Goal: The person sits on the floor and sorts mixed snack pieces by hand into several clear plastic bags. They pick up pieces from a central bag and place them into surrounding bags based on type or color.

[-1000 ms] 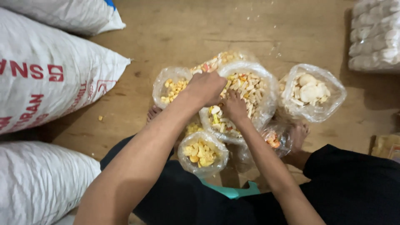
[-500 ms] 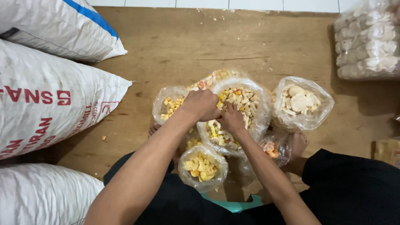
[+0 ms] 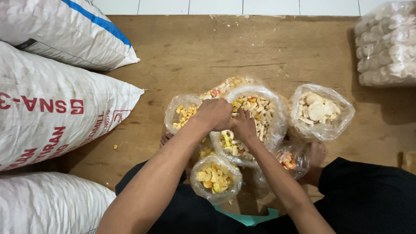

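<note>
Both hands are down in the big clear bag (image 3: pixel 253 125) of mixed crackers, which sits on the wooden floor (image 3: pixel 195 56) between the person's feet. To do this well, keep the bag's mouth held wide and work gently so the brittle pieces don't snap or spill. The left hand (image 3: pixel 214 113) is curled nearly shut at the bag's left rim, probably pinching plastic or a handful; I cannot tell which. The right hand (image 3: pixel 245 125) rests half-curled on the crackers, touching the left. Right of the big bag stands a bag of round white crackers (image 3: pixel 320 110); left of it, white sacks (image 3: pixel 56 112)
</note>
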